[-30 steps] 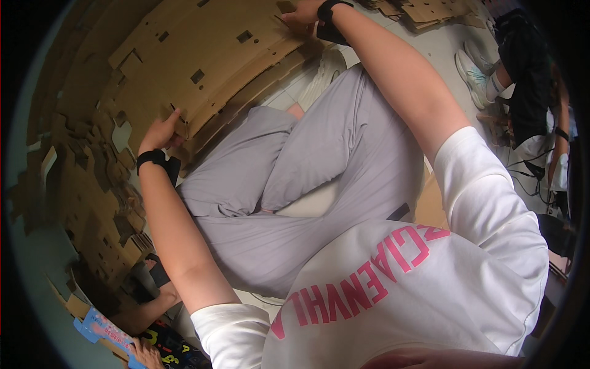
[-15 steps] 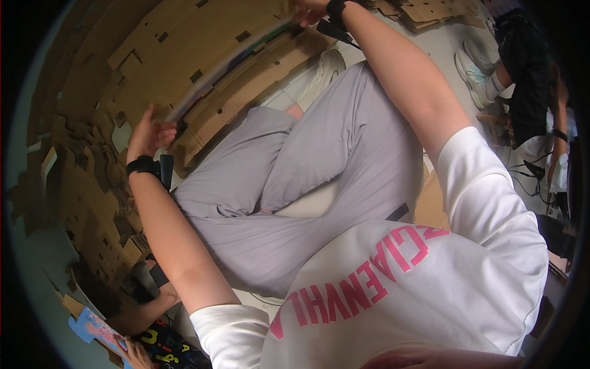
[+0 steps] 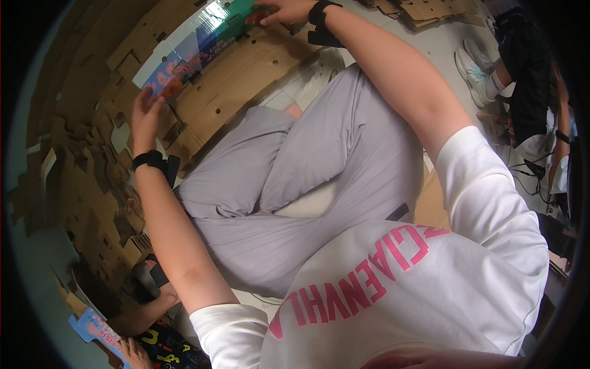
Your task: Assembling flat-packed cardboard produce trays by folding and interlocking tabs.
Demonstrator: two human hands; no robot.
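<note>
A long printed cardboard sheet (image 3: 206, 40), blue and green with pink flowers and a glossy shine, lies tilted across the upper part of the view. At its lower left end, my left hand (image 3: 146, 120) pinches the edge with thumb and fingers. My right hand (image 3: 284, 11) grips the green end, its thumb and fingers at the edge, partly cut off by the top of the view. Under the sheet is brown cardboard (image 3: 246, 77) with small slots and holes. Both my wrists carry black straps.
My crossed legs in grey trousers (image 3: 313, 141) fill the middle. Stacked brown cut-out cardboard (image 3: 92, 203) lies at left, more cardboard (image 3: 424, 11) at the top right. A co-worker's hand (image 3: 135, 353) holds a blue printed piece (image 3: 101, 332) at lower left. Another person's shoe (image 3: 473, 77) is at right.
The printed sheet, seen nearly edge-on and blurred before, now shows its coloured face. My right hand has moved left, and my left hand has moved up to the sheet's end and closed on it.
</note>
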